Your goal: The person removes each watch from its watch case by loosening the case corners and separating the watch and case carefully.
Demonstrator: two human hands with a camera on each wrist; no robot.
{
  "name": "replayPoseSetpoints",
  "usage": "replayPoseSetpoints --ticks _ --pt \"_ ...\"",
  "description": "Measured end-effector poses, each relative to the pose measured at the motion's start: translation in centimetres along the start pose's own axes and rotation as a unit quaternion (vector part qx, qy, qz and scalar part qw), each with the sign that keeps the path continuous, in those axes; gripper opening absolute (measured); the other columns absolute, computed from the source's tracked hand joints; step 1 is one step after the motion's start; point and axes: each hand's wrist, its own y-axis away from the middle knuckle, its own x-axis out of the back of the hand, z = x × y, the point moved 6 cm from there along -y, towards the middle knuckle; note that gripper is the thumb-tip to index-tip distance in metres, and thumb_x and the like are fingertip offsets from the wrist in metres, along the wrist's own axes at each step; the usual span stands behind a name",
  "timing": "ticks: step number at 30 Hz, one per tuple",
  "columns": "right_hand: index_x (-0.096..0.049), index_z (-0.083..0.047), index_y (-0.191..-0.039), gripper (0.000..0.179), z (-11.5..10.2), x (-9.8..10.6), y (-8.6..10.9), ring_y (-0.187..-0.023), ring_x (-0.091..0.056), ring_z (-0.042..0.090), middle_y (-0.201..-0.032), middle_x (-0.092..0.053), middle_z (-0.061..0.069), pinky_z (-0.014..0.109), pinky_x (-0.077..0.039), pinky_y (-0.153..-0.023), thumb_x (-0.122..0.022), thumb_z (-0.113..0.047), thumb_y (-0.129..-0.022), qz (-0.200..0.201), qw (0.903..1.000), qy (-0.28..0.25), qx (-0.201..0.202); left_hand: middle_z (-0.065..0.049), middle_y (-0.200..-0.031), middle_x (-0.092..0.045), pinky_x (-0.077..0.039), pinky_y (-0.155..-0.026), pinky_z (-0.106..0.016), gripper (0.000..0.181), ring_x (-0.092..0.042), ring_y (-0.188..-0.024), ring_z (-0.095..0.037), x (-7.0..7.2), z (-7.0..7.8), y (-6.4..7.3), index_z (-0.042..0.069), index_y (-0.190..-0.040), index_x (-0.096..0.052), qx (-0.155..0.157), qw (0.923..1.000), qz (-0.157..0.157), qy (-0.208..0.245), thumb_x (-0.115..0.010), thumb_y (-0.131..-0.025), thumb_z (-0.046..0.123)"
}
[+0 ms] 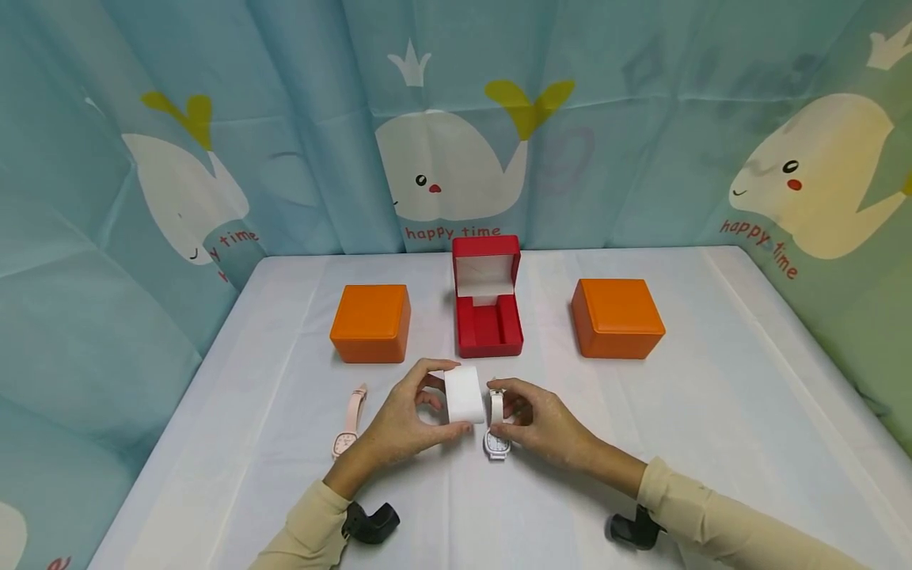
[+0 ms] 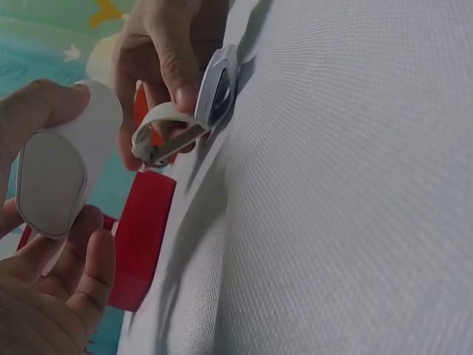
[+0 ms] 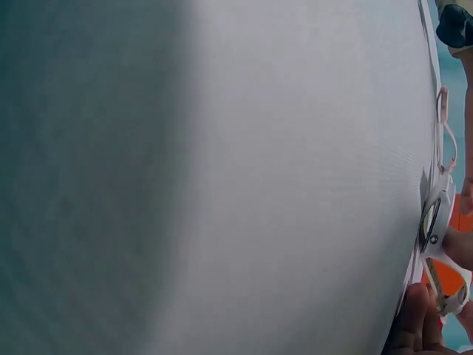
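Between thumb and fingers, my left hand (image 1: 400,421) grips a white watch cushion (image 1: 464,394), its rounded end facing the left wrist view. Just right of it, my right hand (image 1: 545,421) pinches a white wristwatch (image 1: 496,446) by its strap. The watch is buckled into a loop, and its case (image 2: 214,89) stands close over the white cloth in the left wrist view. The right wrist view catches the same watch (image 3: 437,214) at its edge, partly covered by fingers. A pink wristwatch (image 1: 346,442) lies beside my left wrist.
Behind the hands stands a red watch box (image 1: 490,351), lid up, its inside showing. A closed orange box (image 1: 370,313) is on its left and another orange box (image 1: 618,307) on its right. A whale-print curtain (image 1: 313,158) hangs behind the white-covered table (image 1: 235,443).
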Motion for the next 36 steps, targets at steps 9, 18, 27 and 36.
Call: replayPoseSetpoints --ticks 9,18,27,36 --pt "-0.054 0.006 -0.142 0.060 0.0 0.1 -0.2 -0.091 -0.060 0.020 -0.102 -0.053 0.007 0.027 -0.054 -0.080 -0.079 -0.008 -0.089 -0.030 0.9987 0.039 -0.008 -0.004 -0.137 -0.052 -0.056 -0.088 -0.037 0.080 -0.061 -0.105 -0.022 0.0 -0.1 -0.2 0.007 -0.144 -0.048 -0.002 0.9999 0.009 0.010 -0.091 -0.076 0.005" --pt "-0.048 -0.001 -0.148 0.065 0.0 0.2 -0.3 -0.093 -0.058 0.019 -0.110 -0.051 0.007 0.028 -0.053 -0.078 -0.076 -0.017 -0.092 -0.054 0.9951 0.061 -0.057 0.000 -0.138 -0.051 -0.055 -0.091 -0.033 0.079 -0.060 -0.109 -0.021 -0.2 0.1 -0.5 0.010 -0.144 -0.051 -0.005 0.9999 0.009 0.004 -0.091 -0.076 0.006" --pt "-0.056 -0.003 -0.132 0.041 -0.2 2.1 -0.9 -0.090 -0.058 0.018 -0.110 -0.057 0.008 0.028 -0.052 -0.078 -0.071 -0.007 -0.093 0.040 0.9975 0.049 -0.032 0.004 -0.132 -0.056 -0.055 -0.087 -0.038 0.076 -0.057 -0.110 -0.019 0.4 0.6 -0.5 0.010 -0.142 -0.053 0.000 0.9985 0.027 -0.047 -0.092 -0.076 0.014" --pt "-0.063 -0.005 -0.119 0.029 0.1 4.4 -2.3 -0.105 -0.052 0.027 -0.116 -0.053 0.013 0.041 -0.050 -0.084 -0.070 -0.004 -0.092 0.116 0.9883 0.100 0.002 0.003 -0.131 -0.059 -0.055 -0.087 -0.035 0.072 -0.058 -0.109 -0.015 0.7 1.4 -1.4 0.008 -0.136 -0.060 -0.020 0.9943 0.041 -0.096 -0.094 -0.074 0.021"
